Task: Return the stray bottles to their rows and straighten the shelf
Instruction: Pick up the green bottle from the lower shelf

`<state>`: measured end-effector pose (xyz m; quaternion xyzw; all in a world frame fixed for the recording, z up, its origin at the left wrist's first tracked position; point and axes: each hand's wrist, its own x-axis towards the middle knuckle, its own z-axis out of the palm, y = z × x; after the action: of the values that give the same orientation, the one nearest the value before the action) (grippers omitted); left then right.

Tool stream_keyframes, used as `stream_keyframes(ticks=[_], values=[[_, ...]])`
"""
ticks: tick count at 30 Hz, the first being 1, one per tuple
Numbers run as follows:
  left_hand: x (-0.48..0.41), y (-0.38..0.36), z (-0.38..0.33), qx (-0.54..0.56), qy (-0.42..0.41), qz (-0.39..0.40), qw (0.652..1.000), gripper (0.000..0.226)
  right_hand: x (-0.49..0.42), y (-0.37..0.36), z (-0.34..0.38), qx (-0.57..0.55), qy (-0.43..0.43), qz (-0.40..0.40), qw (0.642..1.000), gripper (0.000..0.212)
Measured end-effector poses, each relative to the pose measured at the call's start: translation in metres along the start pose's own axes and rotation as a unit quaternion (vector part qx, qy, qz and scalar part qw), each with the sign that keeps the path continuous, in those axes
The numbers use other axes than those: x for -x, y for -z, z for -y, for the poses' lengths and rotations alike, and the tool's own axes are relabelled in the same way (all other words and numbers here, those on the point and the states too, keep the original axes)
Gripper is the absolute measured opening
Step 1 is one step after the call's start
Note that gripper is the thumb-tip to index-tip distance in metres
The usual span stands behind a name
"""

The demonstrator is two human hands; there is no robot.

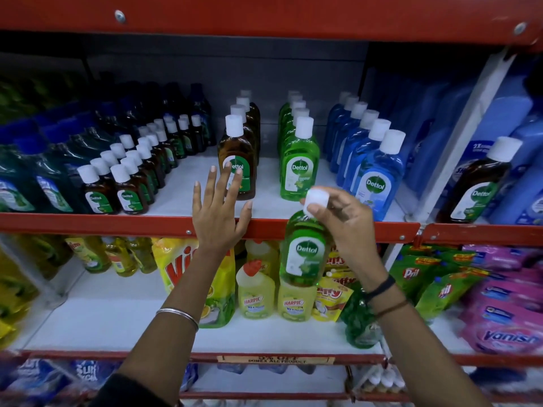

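Hands (219, 212): two
Green row (298, 148): six visible
Blue row (367, 148): six visible
Loose green bottle (304, 248): one
Harpic bottles (255, 292): two

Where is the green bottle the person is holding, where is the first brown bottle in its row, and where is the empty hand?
Held green bottle (304, 251): head view, on its white label.
Front brown bottle (235, 151): head view, on its shoulder below the cap.
Left hand (219, 214): head view, on the back of the hand.

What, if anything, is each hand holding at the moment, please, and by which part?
The right hand grips a green Dettol bottle by its white cap and neck. The left hand is open, holding nothing.
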<state>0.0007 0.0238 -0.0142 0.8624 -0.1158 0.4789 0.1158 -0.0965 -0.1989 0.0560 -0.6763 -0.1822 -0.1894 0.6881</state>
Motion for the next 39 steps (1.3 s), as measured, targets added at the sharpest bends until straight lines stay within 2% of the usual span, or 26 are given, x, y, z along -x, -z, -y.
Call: stream_keyframes(ticks=[3,7,19,29,32,35,39], values=[[0.0,0.001,0.0,0.0,0.0,0.002,1.0,0.058,-0.03,0.004,0.023,-0.013,0.059,-0.043,0.997,0.024],[0.001,0.001,0.0,-0.002,-0.001,0.002,1.0,0.059,-0.068,0.004,0.038,-0.004,0.095,-0.084,0.992,0.021],[0.0,-0.001,0.001,-0.006,-0.002,0.0,1.0,0.06,-0.11,-0.009,-0.015,0.1,0.059,-0.105,0.988,0.034],[0.001,0.001,-0.001,-0.003,-0.002,0.007,1.0,0.059,-0.099,0.003,-0.001,0.218,0.098,-0.071,0.968,0.043],[0.002,-0.001,0.0,0.003,-0.002,0.012,1.0,0.06,-0.085,0.02,0.01,0.208,0.123,-0.11,0.964,0.04],[0.003,-0.002,0.002,0.008,-0.005,0.018,1.0,0.061,-0.071,0.051,0.024,0.233,0.176,-0.171,0.941,0.036],[0.003,0.0,0.001,0.009,-0.004,0.021,1.0,0.06,-0.062,0.11,0.037,0.302,0.253,-0.255,0.883,0.03]])
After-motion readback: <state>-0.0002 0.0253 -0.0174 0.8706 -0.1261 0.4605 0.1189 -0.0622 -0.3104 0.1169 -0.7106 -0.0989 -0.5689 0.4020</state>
